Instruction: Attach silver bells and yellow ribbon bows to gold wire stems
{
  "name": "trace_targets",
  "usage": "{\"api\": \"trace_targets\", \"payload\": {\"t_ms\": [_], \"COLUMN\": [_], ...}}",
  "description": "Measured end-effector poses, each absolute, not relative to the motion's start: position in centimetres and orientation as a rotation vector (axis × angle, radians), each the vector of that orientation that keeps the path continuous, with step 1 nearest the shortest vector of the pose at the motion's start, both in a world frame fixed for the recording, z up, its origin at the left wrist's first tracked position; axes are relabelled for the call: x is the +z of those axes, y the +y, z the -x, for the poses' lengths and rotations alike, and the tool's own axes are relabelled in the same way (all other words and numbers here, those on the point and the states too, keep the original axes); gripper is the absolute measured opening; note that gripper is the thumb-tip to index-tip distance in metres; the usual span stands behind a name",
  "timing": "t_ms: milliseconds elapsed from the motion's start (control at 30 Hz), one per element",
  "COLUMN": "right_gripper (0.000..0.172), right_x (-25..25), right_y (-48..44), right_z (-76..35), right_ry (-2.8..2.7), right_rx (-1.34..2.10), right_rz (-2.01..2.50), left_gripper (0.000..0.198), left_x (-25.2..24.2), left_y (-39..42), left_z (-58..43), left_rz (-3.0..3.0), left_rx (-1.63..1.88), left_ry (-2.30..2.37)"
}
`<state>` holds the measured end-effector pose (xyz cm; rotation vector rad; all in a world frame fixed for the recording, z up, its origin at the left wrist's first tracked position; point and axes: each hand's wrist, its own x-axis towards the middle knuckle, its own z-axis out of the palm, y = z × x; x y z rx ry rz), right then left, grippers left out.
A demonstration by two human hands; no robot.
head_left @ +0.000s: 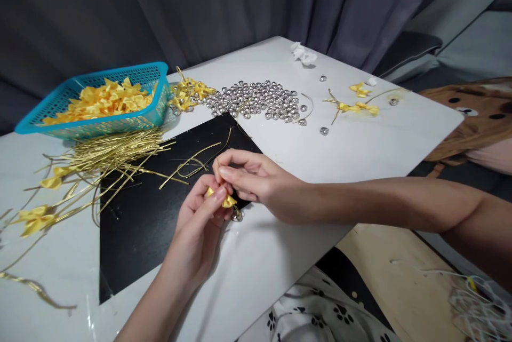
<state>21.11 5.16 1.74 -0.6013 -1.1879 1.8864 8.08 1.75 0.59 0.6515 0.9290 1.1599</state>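
Note:
My left hand (204, 211) is closed on a small yellow ribbon bow (229, 201), pinched between thumb and fingers. Just below the bow hangs a silver bead (237, 216), close to the table. My right hand (248, 174) meets the left from the right side, thumb and index finger pinched together on what looks like the end of a thin gold cord, mostly hidden by the fingers. Both hands are over the right edge of a black board (148, 246). Loose gold cords (192, 166) lie on the board behind them.
A blue basket (160, 86) holds yellow bows. Before it lies a bundle of gold cords (116, 150). Silver beads (256, 99) are heaped at the table's back. Corded bows (356, 108) lie on the right, white scraps (303, 54) at the far corner. The white table (384, 144) ends at right.

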Motion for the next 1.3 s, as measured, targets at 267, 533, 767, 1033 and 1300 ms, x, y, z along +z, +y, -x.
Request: {"api": "trace_targets", "payload": {"t_ms": [267, 533, 767, 1033, 1300], "right_gripper": [0.021, 0.011, 0.031, 0.031, 0.029], "right_x": [2.8, 1.1, 0.3, -0.1, -0.2], "right_y": [5.1, 7.1, 8.9, 8.3, 8.5], "right_z": [-21.2, -21.9, -24.1, -24.0, -23.8], "right_ry": [-0.97, -1.347, -2.28, -2.426, -2.507], "right_rx": [2.015, 1.675, 0.258, -0.315, 0.052], "right_rz": [0.815, 1.067, 0.415, 0.376, 0.514], "left_gripper": [0.022, 0.02, 0.024, 0.028, 0.03], "left_x": [0.4, -0.1, -0.2, -0.2, 0.1], "left_y": [1.8, 1.9, 2.0, 2.0, 2.0], "left_z": [-8.1, -7.7, -7.5, -7.5, -7.9], "left_rz": [-0.697, -0.767, -0.729, -0.648, -0.675], "left_rx": [1.14, 1.159, 1.246, 1.302, 1.278], "left_ry": [0.922, 1.094, 1.171, 1.183, 1.237]}}
